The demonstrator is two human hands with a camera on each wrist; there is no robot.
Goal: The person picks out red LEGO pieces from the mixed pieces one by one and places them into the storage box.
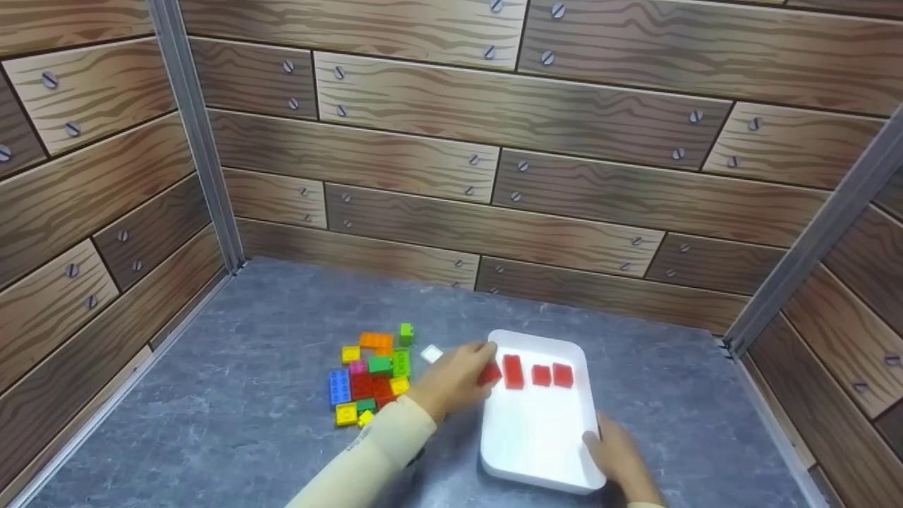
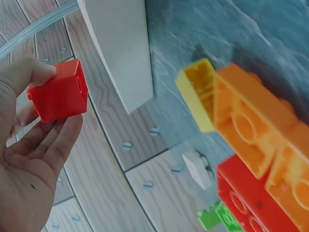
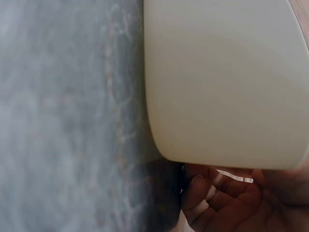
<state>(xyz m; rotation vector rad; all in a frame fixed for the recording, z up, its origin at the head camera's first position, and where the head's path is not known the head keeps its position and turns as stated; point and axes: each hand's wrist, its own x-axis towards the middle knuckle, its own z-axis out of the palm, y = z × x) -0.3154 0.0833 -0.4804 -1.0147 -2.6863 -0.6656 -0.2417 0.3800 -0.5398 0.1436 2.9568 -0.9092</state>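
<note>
Cream sleeve [image 1: 370, 455], seven o'clock; left hand [image 1: 455, 381] pinching red brick [image 2: 60, 94] at ten-o'clock rim of white tray [image 1: 540, 441]; right hand [image 1: 619, 451] gripping tray's four-o'clock side; apparently placing step, next calling for release beside red pieces [image 1: 513, 372].

A grey marbled surface [image 1: 247, 353] carries a loose cluster of coloured bricks [image 1: 379, 365], a small white piece [image 1: 432, 353] near them and a white tray [image 1: 536, 444].
</note>
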